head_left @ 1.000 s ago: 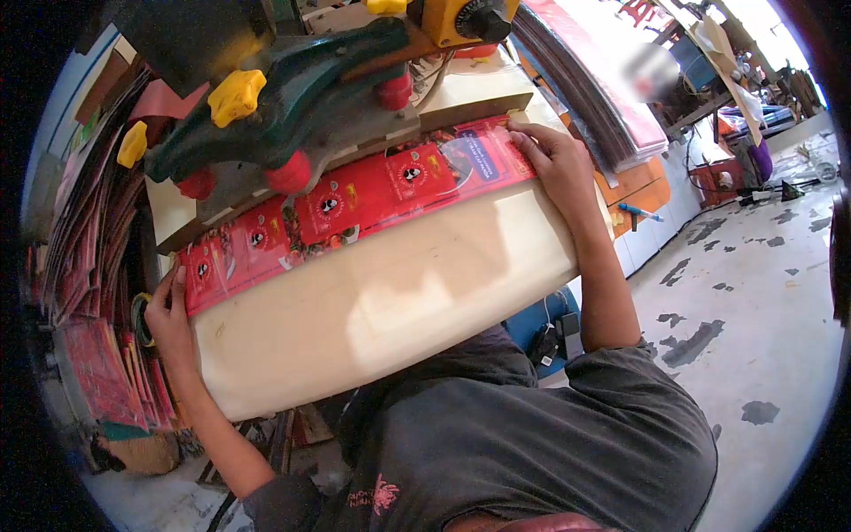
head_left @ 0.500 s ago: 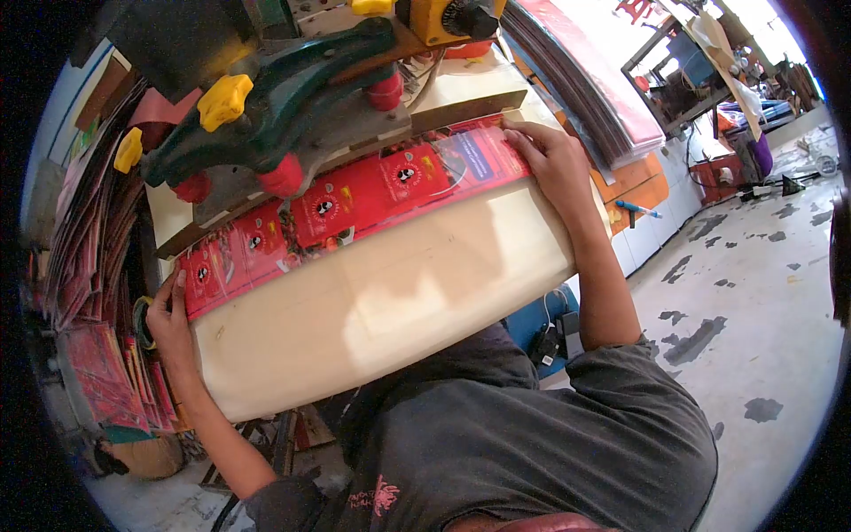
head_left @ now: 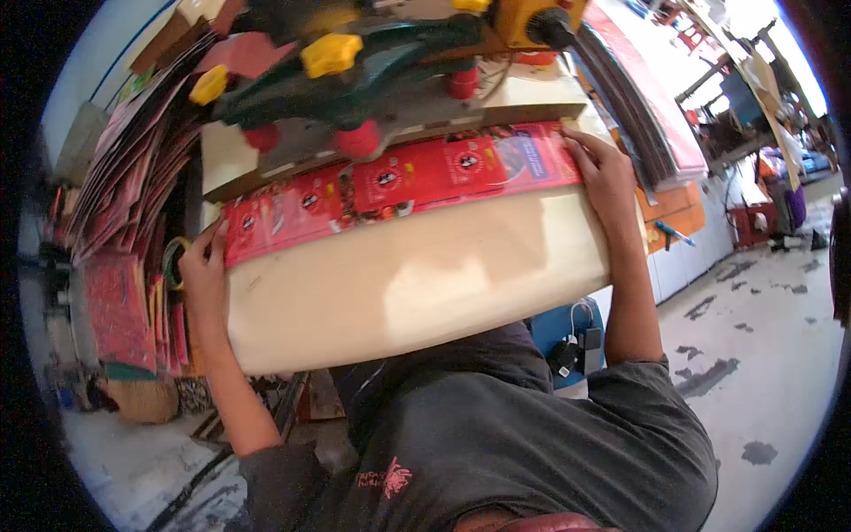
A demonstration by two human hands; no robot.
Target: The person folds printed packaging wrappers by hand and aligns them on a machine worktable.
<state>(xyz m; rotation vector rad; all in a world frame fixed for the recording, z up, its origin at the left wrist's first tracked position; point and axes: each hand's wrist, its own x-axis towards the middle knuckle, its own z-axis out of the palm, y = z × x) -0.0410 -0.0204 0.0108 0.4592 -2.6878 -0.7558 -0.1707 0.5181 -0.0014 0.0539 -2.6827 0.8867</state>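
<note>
A long red printed plastic sheet (head_left: pixel 381 191) lies across the front of a cream work surface (head_left: pixel 355 301), along a raised strip (head_left: pixel 532 115) under a machine. At its left end is my left hand (head_left: pixel 206 275), thumb and fingers closed on the sheet's edge. My right hand (head_left: pixel 607 177) grips the right end, fingertips at the far corner; its thumb is hard to make out. Just beyond the sheet stands the machine's dark green arm (head_left: pixel 390 71), with red feet (head_left: pixel 357 139) and yellow knobs (head_left: pixel 332 56).
Stacked red printed sheets (head_left: pixel 133 168) rise at the left, beside a roll of tape (head_left: pixel 175 263). Another tall stack (head_left: pixel 647 106) lies at the back right. A blue pen (head_left: pixel 675 233) rests on an orange board (head_left: pixel 678 208). Below is a blue stool (head_left: pixel 567 332) with a black adapter.
The view has swung, so everything sits further right and the left side higher. Both hands stay at the sheet's ends, and the sheet keeps about the same place by the machine.
</note>
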